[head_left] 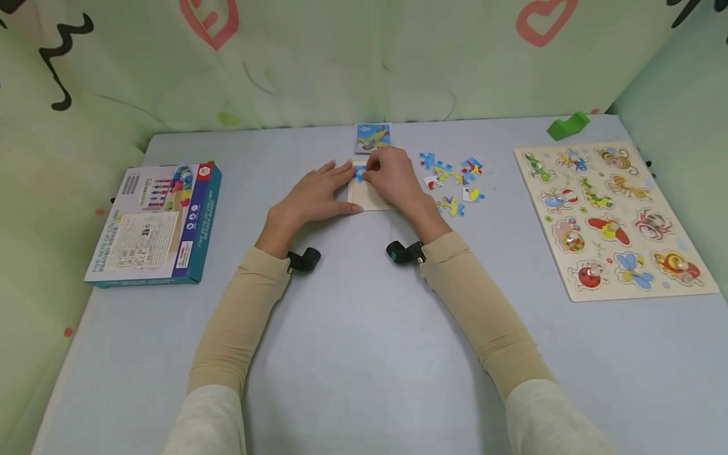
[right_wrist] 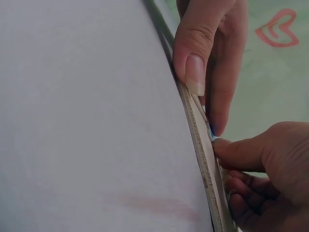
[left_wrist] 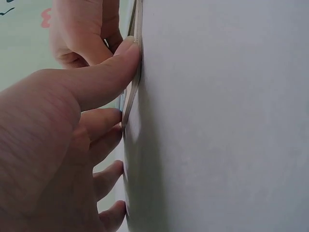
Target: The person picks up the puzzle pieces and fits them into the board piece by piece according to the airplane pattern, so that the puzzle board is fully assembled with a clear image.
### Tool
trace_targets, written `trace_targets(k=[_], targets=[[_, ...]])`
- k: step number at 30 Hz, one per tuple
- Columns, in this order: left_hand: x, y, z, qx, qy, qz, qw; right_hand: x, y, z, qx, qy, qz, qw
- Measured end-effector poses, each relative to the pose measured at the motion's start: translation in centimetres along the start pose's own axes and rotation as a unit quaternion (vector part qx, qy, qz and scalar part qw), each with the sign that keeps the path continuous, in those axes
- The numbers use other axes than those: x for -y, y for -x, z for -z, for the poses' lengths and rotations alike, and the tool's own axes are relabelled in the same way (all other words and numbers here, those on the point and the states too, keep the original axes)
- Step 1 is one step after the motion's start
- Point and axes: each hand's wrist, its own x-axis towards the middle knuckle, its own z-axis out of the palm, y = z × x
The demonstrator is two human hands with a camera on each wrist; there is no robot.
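Observation:
A small wooden puzzle tray (head_left: pixel 372 201) lies at the far middle of the table with a blue jigsaw piece (head_left: pixel 359 172) in its upper left corner. My left hand (head_left: pixel 318 193) braces the tray, fingers outstretched, thumb on the near edge and index finger by the blue piece. Over the tray, my right hand (head_left: pixel 392 177) has its fingers curled and pinches at the blue piece with thumb and fingertips; the fingers partly hide it. Several loose jigsaw pieces (head_left: pixel 449 174) are scattered right of the tray. Behind it sits a picture card (head_left: pixel 373 136) with a yellow airplane.
A boxed toy set (head_left: pixel 148 237) lies at the left. On the right is a large wooden peg board (head_left: pixel 560 278) with insect and animal pictures, and a green block (head_left: pixel 569 126) stands behind it. A green curtain (head_left: pixel 318 69) closes off the table's back.

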Motion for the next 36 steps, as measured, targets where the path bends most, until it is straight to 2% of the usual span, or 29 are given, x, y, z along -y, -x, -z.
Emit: trace_targets(k=[7, 15, 22, 28, 36], targets=[[0.0, 0.1, 0.0, 0.002, -0.004, 0.006, 1.0, -0.3, 0.4, 0.8, 0.003, 0.0, 0.007, 1.0], [0.0, 0.0, -0.1, 0.005, -0.004, 0.016, 0.9999, -1.7, 0.9, 2.6, -0.043, -0.021, 0.007, 0.9988], [0.1, 0.2, -0.2, 0.01, -0.004, 0.025, 0.9996, -4.2, 1.1, 4.2, -0.066, -0.015, -0.035, 0.9971], [0.0, 0.3, -0.2, 0.005, 0.003, 0.019, 0.9998, -6.0, 1.3, 5.2, -0.075, -0.003, -0.091, 0.993], [0.1, 0.1, -0.1, 0.004, -0.002, 0.016, 0.9999, -6.5, 1.4, 5.6, -0.067, 0.01, -0.131, 0.9891]])
